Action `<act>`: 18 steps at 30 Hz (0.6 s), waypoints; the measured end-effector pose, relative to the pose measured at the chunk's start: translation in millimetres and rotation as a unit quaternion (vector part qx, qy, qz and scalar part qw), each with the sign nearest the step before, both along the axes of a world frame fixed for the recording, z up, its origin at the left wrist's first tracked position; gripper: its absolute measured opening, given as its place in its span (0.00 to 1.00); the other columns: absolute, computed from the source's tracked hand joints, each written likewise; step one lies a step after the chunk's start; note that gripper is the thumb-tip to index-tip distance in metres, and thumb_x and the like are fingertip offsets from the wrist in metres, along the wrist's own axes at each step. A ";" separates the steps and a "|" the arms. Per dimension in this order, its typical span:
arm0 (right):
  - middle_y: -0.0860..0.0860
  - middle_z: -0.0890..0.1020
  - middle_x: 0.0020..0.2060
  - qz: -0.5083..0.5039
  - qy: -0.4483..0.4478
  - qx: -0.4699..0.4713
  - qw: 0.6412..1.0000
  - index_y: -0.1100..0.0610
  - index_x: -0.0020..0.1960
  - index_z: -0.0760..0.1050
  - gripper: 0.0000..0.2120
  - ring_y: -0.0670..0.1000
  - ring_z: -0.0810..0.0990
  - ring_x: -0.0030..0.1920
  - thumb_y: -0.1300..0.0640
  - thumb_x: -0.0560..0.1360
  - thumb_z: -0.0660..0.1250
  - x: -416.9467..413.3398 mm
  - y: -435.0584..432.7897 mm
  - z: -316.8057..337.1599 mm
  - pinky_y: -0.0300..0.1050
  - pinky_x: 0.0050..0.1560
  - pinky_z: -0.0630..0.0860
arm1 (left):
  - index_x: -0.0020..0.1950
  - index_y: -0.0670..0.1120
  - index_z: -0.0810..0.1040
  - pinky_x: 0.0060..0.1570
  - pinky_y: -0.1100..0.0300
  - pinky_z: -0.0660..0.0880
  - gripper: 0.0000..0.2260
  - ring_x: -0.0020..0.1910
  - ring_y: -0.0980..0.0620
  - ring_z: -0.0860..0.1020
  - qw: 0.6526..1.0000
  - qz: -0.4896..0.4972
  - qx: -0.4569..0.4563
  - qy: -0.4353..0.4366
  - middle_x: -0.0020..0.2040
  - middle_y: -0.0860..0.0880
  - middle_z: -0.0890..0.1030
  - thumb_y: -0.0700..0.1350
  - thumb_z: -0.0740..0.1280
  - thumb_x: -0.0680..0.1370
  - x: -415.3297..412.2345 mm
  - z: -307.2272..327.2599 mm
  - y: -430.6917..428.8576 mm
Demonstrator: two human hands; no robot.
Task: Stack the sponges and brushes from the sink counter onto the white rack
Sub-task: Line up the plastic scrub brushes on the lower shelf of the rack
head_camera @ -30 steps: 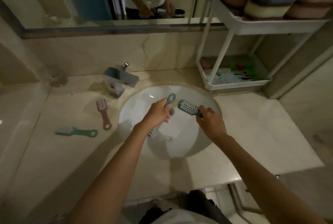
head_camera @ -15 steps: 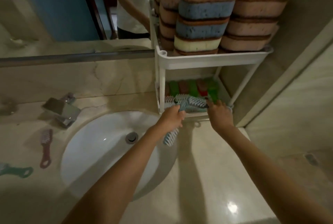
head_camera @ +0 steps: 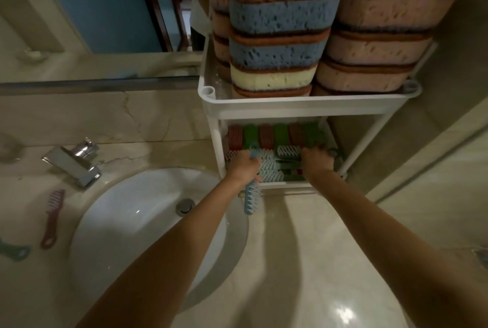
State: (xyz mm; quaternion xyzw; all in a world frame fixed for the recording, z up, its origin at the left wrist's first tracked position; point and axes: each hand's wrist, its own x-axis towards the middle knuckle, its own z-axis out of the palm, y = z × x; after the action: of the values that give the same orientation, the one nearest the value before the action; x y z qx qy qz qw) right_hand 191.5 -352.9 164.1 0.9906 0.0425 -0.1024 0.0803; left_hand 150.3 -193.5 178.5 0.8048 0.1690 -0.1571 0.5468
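Head view: the left hand (head_camera: pixel 244 166) grips a blue brush (head_camera: pixel 250 197) by its handle, with the bristle head hanging below the near edge of the white rack (head_camera: pixel 290 110). The right hand (head_camera: pixel 317 162) is curled round a dark green brush (head_camera: pixel 289 153) inside the rack's lower shelf. Stacked sponges (head_camera: pixel 284 18) fill the upper shelf. A red brush (head_camera: pixel 52 218) and a teal brush (head_camera: pixel 13 251) lie on the counter (head_camera: pixel 290 248), left of the sink (head_camera: pixel 126 222).

Both hands left the sink basin (head_camera: pixel 126 222) and travelled right to the lower shelf of the white rack (head_camera: pixel 290 110). The right hand (head_camera: pixel 315 160) carried its teal brush (head_camera: pixel 289 152) in over the shelved brushes. The left hand (head_camera: pixel 241 165) brought the blue brush (head_camera: pixel 250 195) to the shelf's front rim.
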 end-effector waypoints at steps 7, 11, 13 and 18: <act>0.59 0.71 0.64 0.015 0.012 0.075 0.997 0.57 0.67 0.66 0.17 0.59 0.73 0.62 0.63 0.80 0.53 10.2 -8.4 -22.4 0.52 0.61 0.72 | 0.34 0.44 0.70 0.39 0.52 0.78 0.13 0.31 0.49 0.76 0.998 0.043 -0.047 0.001 0.34 0.47 0.72 0.37 0.58 0.79 9.3 -11.5 3.6; 0.58 0.71 0.63 0.015 -0.012 0.115 0.993 0.58 0.66 0.67 0.16 0.58 0.75 0.59 0.63 0.79 0.54 5.9 -9.7 -26.8 0.50 0.59 0.73 | 0.34 0.44 0.69 0.33 0.57 0.77 0.14 0.30 0.50 0.75 0.998 0.038 -0.046 0.000 0.34 0.46 0.72 0.37 0.58 0.79 10.4 -16.2 4.9; 0.58 0.72 0.62 0.018 -0.033 0.113 0.993 0.59 0.63 0.69 0.14 0.57 0.77 0.56 0.64 0.79 0.55 2.7 -10.3 -27.1 0.49 0.56 0.75 | 0.34 0.44 0.69 0.36 0.55 0.76 0.14 0.29 0.49 0.76 0.998 0.036 -0.047 0.008 0.35 0.46 0.74 0.37 0.57 0.79 10.5 -18.3 4.1; 0.58 0.75 0.58 0.031 -0.039 0.119 0.992 0.60 0.60 0.71 0.11 0.57 0.79 0.53 0.63 0.79 0.56 3.3 -19.7 -26.7 0.49 0.53 0.78 | 0.34 0.44 0.69 0.34 0.56 0.77 0.14 0.31 0.48 0.75 0.997 0.036 -0.059 0.022 0.36 0.45 0.73 0.35 0.57 0.79 11.2 -20.5 0.9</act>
State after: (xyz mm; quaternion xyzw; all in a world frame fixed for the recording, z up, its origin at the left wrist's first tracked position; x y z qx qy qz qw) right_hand 194.8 -372.6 137.4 0.9945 0.0817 -0.0558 -0.0333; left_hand 161.5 -192.5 158.0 0.7610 0.1999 -0.1647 0.5947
